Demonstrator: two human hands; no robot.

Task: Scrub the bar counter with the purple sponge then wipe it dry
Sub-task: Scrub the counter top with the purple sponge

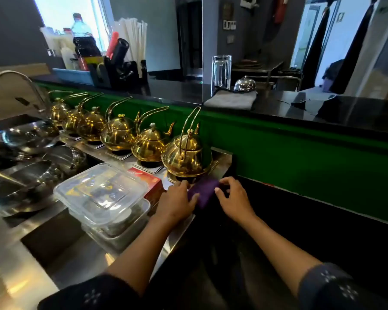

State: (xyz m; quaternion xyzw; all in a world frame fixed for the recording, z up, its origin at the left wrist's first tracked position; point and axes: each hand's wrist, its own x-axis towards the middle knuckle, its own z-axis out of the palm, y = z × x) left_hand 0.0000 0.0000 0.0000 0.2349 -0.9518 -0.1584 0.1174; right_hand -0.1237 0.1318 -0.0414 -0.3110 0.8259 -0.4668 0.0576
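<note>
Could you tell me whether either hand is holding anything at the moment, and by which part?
Both hold the purple sponge: the left hand grips its left end, the right hand its right end, in front of the nearest gold teapot.

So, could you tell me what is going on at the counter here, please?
A person is picking up the purple sponge with both hands: the left hand and the right hand each grip an end of it, low down beside the nearest gold kettle on the steel worktop. The black bar counter above the green panel has not been touched yet; a folded grey cloth and a tall glass sit on it.
</note>
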